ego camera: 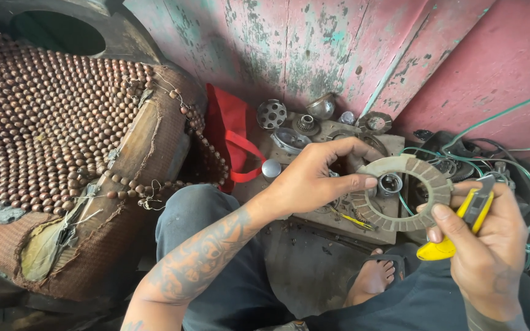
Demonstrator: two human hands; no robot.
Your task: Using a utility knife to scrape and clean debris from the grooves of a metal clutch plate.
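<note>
You are sitting low before a peeling pink wooden wall, with a worn seat covered in brown wooden beads at your left and small metal parts lying on a dusty board. Your left hand is pinching a flat grey ring-shaped friction plate with segmented pads, raised above the board. Your right hand is gripping a yellow-handled tool and touching the ring's edge.

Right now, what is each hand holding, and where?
Left hand pinches the ring-shaped disc at its left rim; right hand grips the yellow cutter and touches the disc's right edge.
</note>
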